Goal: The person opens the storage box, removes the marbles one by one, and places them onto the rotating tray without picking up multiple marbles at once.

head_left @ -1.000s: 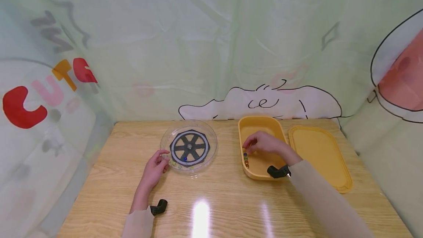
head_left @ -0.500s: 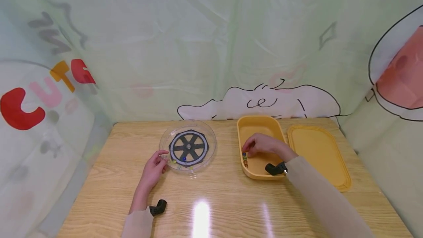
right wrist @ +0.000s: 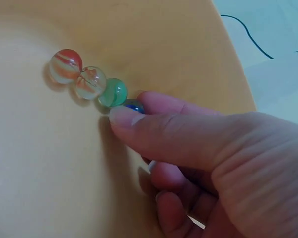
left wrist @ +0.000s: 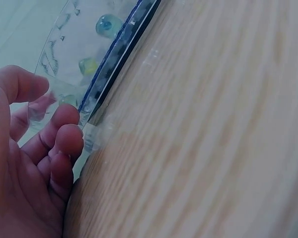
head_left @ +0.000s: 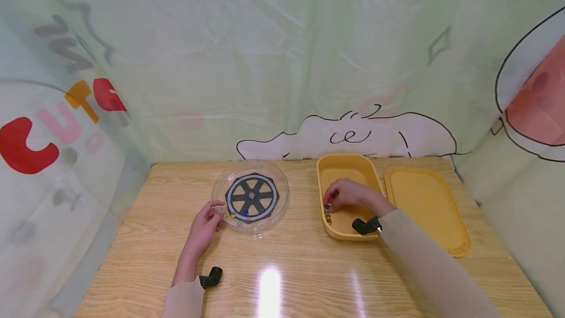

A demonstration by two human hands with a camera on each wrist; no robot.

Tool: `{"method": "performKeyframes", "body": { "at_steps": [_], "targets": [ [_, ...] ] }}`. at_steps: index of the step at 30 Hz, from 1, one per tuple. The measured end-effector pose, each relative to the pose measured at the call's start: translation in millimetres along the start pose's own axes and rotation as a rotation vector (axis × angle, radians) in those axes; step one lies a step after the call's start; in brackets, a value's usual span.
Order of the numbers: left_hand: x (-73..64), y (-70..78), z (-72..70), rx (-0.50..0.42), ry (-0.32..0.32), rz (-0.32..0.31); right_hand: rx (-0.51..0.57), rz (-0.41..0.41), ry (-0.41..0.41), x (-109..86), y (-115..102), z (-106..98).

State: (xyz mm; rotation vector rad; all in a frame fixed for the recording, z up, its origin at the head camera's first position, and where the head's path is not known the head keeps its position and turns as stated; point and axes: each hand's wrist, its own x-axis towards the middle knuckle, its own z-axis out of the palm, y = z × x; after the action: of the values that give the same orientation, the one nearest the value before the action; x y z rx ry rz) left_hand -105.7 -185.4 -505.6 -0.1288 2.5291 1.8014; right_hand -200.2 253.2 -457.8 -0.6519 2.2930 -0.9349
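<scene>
My right hand [head_left: 346,194] is inside the yellow container [head_left: 348,235], pinching a dark blue marble [right wrist: 134,105] between thumb and index finger. That marble sits at the end of a row along the container's wall, beside a green marble [right wrist: 112,92], a clear orange-streaked marble [right wrist: 91,83] and a red-striped marble [right wrist: 66,66]. On the left, my left hand [head_left: 204,227] holds the near-left rim of a round clear dish [head_left: 282,175], thumb and index finger at its wall. Inside the dish lie a blue marble [head_left: 246,212] and several pale marbles [left wrist: 108,26].
A black six-spoked wheel shape [head_left: 252,195] shows through the dish. A flat yellow lid [head_left: 425,210] lies right of the container on the wooden table [head_left: 304,274]. A printed curtain [head_left: 265,63] stands along the table's back edge and both sides.
My right thumb has shifted slightly toward the blue and green marbles, and its fingers have closed in on the blue one. My left hand and the dish stay in place.
</scene>
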Motion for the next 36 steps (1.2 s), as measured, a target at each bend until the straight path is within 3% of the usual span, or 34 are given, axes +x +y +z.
{"method": "performKeyframes", "body": {
  "at_steps": [15,24,36],
  "targets": [
    [0.0,1.0,-1.0,-0.003,-0.004,0.004,0.004,-0.015,-0.020,1.4,0,1],
    [0.2,1.2,0.0,0.006,-0.011,0.004,0.076,0.022,-0.027,-4.3,-1,-4],
    [-0.5,2.9,-2.6,0.009,-0.019,0.003,0.087,-0.012,0.106,-21.0,-17,-14]
  ]
}}
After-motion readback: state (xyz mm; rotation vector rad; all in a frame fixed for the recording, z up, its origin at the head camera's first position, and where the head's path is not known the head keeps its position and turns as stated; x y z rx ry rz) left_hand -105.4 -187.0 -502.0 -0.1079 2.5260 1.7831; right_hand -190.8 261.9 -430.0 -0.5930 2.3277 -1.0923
